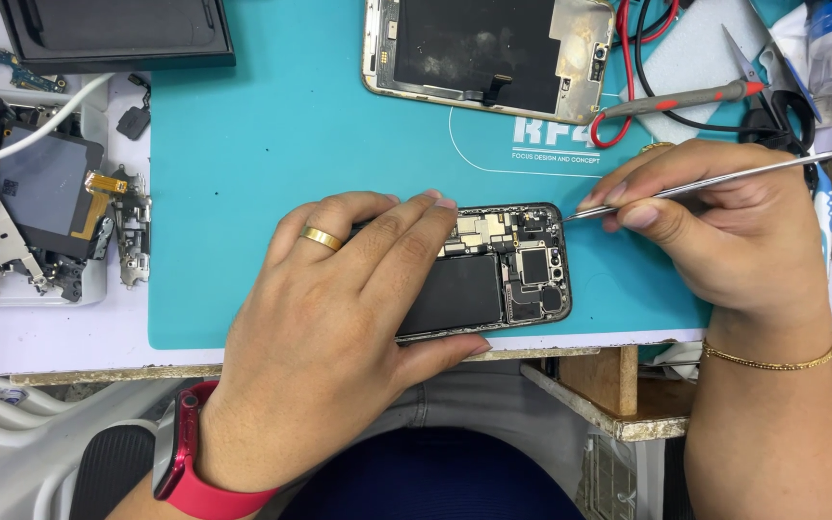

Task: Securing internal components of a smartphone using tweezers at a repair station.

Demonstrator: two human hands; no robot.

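At the left edge of the frame a white tray (98, 289) holds loose metal brackets and small parts; just right of it, at centre, the left hand (339, 327) lies flat over an opened phone (493, 274) on the teal mat (272, 144), fingers pressed down, steadying rather than gripping. To the right, the right hand (724, 231) pinches metal tweezers (705, 183), their tip at the phone's upper right corner. Judged step: working a small part near the camera end; the next move calls for a fine, steady tip and a phone kept from sliding.
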